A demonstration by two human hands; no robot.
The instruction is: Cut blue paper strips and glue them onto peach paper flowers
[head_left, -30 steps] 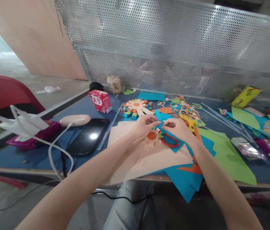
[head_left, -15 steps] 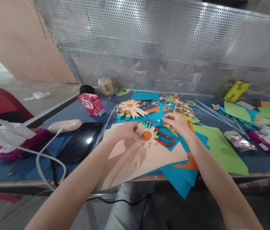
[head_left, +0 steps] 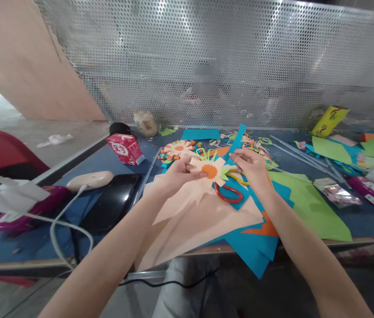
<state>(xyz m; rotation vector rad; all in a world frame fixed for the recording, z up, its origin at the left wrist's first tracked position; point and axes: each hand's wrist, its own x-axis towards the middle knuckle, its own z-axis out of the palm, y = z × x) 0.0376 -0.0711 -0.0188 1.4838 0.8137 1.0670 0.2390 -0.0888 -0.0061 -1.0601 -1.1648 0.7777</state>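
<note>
Between the fingers of my left hand [head_left: 181,176] is a paper flower [head_left: 209,171] with peach petals, an orange centre and thin green loops at its top. My right hand [head_left: 248,165] pinches a blue paper strip [head_left: 238,140], which slants up and away from the fingers. Below the flower, red-handled scissors [head_left: 228,194] rest on blue and peach paper. Yellow-handled scissors [head_left: 236,177] show partly behind the right hand. Under both hands spreads a large peach sheet [head_left: 187,221]. A second paper flower [head_left: 179,149] lies beyond the left hand.
Paper scraps [head_left: 258,145] litter the back of the table. A red box [head_left: 125,149], a black phone [head_left: 110,201] and a corded white device [head_left: 89,180] are at the left. Green paper [head_left: 309,207] and a yellow box [head_left: 329,121] are at the right. A perforated metal panel [head_left: 173,66] stands behind.
My left hand has raised the paper flower off the peach sheet. My right hand has taken hold of the blue strip, which has lifted and tilted to the right.
</note>
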